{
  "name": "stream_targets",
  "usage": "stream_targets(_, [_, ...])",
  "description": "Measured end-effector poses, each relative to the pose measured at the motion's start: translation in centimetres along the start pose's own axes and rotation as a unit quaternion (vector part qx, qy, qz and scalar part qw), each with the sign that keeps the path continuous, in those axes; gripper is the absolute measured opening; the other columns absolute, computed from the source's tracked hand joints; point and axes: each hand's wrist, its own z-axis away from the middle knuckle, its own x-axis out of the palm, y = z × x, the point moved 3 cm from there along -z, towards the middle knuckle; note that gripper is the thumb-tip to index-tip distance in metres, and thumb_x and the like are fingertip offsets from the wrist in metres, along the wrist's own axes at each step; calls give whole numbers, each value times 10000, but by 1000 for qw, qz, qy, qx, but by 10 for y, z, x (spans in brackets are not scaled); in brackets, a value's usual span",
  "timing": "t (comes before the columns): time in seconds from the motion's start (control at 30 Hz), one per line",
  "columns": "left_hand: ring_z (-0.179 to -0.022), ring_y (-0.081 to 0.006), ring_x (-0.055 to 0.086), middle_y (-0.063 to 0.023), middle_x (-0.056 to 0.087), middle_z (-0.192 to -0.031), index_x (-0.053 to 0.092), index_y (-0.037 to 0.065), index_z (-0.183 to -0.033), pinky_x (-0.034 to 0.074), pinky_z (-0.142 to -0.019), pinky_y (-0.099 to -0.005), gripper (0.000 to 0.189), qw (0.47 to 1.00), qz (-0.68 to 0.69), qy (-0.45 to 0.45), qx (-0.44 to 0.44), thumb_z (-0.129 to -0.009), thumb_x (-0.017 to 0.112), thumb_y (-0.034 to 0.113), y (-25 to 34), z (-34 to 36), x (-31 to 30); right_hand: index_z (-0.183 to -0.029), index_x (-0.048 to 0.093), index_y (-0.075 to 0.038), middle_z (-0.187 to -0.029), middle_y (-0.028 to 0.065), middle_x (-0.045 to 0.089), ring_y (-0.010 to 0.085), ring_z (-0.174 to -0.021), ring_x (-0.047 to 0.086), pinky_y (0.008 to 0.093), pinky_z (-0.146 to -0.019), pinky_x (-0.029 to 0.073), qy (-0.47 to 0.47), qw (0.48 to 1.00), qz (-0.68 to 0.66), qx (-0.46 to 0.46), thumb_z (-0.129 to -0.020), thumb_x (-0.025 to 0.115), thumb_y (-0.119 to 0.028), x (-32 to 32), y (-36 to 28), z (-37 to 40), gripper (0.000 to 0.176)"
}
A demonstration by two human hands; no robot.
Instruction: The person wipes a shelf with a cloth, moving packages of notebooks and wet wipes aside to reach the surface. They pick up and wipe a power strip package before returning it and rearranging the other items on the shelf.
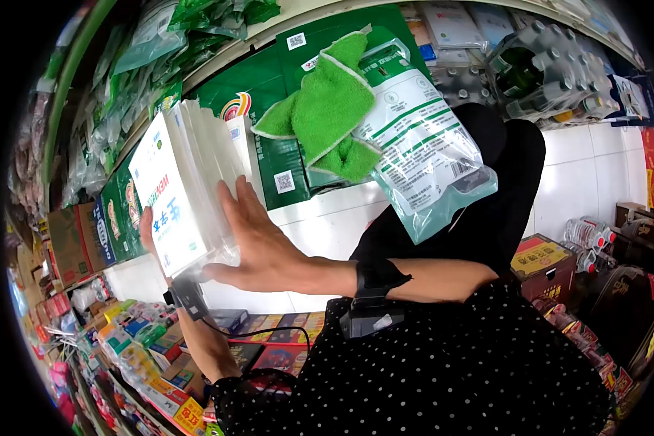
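Note:
A thick stack of white notebooks [171, 189] in clear plastic stands tilted between my two hands, its printed cover facing left. My left hand [148, 231] is at the stack's far left side, mostly hidden behind it, with fingers against the cover edge. Spread over the stack's right side, my right hand [253, 236] presses on the wrapping, its thumb near the lower corner. A green cloth [330, 109] lies crumpled on green boxes [280, 163], beside a white and green plastic package [425, 138] that reaches over my leg.
Bagged goods [142, 54] hang at the upper left. Shrink-wrapped bottles [548, 69] are at the upper right. Small packaged goods [138, 338] fill the lower left. A yellow-topped box [538, 258] and more bottles [588, 236] stand on the right, by white floor tiles [570, 185].

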Motion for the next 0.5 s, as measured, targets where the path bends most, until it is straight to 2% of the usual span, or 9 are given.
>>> stream_targets(0.13, [-1097, -286, 564, -177, 531, -1272, 382, 7, -1359, 469, -936, -412, 683, 1000, 29, -2, -7, -853, 487, 454, -2, 6, 6, -1404, -21, 89, -1373, 473, -15, 571, -1329, -15, 512, -1107, 129, -21, 1000, 1, 5, -750, 689, -349, 6, -8, 3, 1060])
stream_targets(0.23, [-1145, -272, 529, -161, 509, -1286, 399, 72, -1358, 468, -959, -401, 598, 1000, 7, -30, 8, -907, 390, 465, -3, 11, 13, -1403, -48, 85, -1372, 474, -31, 569, -1328, -39, 518, -1107, 118, -23, 1000, -8, 1, -754, 684, -340, 9, -10, 11, 1067])
stream_targets(0.3, [-1134, -272, 538, -161, 512, -1283, 396, 85, -1363, 477, -941, -402, 607, 995, -87, -10, 46, -902, 382, 480, 2, 2, -16, -1404, -65, 80, -1375, 471, -43, 565, -1330, -51, 524, -1106, 113, -5, 1000, 2, -19, -756, 681, -336, 16, -4, 19, 1072])
stream_targets(0.37, [-1122, -269, 547, -163, 523, -1268, 408, 81, -1352, 484, -928, -400, 588, 993, -111, -11, 27, -906, 389, 465, 3, 1, -23, -1411, -79, 68, -1380, 464, -54, 556, -1334, -64, 532, -1105, 107, -8, 1000, -19, -13, -760, 677, -332, 14, -5, 25, 1075])
stream_targets(0.43, [-1110, -262, 557, -166, 543, -1240, 434, 60, -1324, 489, -918, -397, 542, 996, -65, -38, -46, -921, 412, 421, 8, 1, -11, -1414, -87, 61, -1383, 461, -56, 554, -1334, -70, 531, -1106, 104, 0, 1000, -30, -10, -761, 676, -330, 14, -5, 25, 1077])
stream_targets(0.5, [-958, -244, 614, -159, 603, -1130, 478, 9, -1266, 523, -814, -353, 568, 994, -94, 12, -49, -872, 470, 417, 11, -6, -11, -1408, -90, 76, -1389, 450, -81, 547, -1337, -85, 549, -1103, 93, -7, 1000, -26, -13, -752, 678, -307, 12, -4, 27, 1081])
